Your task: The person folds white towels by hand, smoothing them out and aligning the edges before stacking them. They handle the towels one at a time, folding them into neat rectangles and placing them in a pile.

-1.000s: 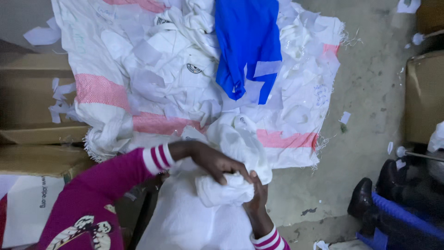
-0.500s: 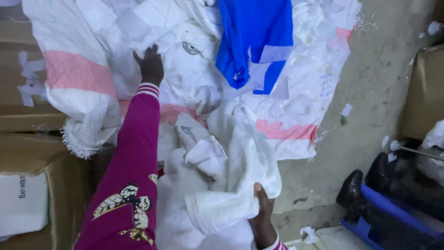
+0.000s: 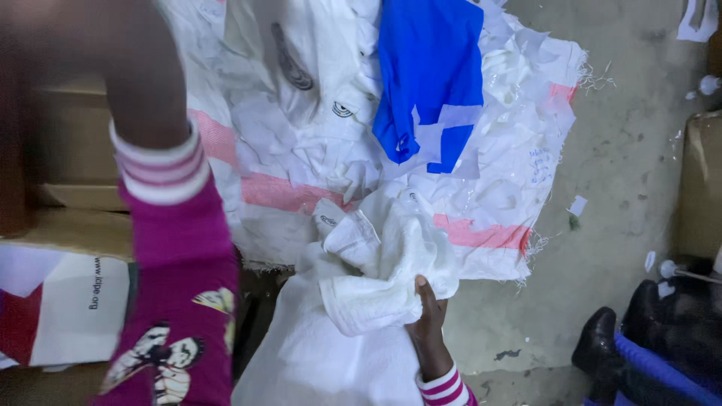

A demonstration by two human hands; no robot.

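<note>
Since prev frame: L arm has swung up and close to cam, now a big blurred shape at frame left; before it was stretched out onto the pile. R hand kept its grip on the same white bundle, roughly same spot.

R hand [image 3: 427,325]: bottom centre, striped cuff showing, fingers pressed into underside of bunched white garment [image 3: 380,274], thumb up along its side, so clamped on the fabric. Garment is a crumpled wad w/ ribbed edge, sitting above the opening of a white woven sack [image 3: 316,361] at bottom of frame, touching it.

L hand [image 3: 143,83]: only wrist/back visible, v. blurred, top left, magenta sleeve w/ pink-white striped cuff and cartoon print lower down. Fingers out of frame/smeared, can't tell if spread or closed, can't tell if holding anything.

Behind: white woven sheet w/ pink stripes [image 3: 481,233] spread on concrete floor [image 3: 624,165], heaped w/ white clothes. Blue garment [image 3: 429,68] lies on top of heap, upper centre, well apart from R hand. Cardboard boxes [image 3: 68,225] at left under L arm. Dark shoe [image 3: 598,342] bottom right, next to a blue item. Paper scraps scattered on floor.
</note>
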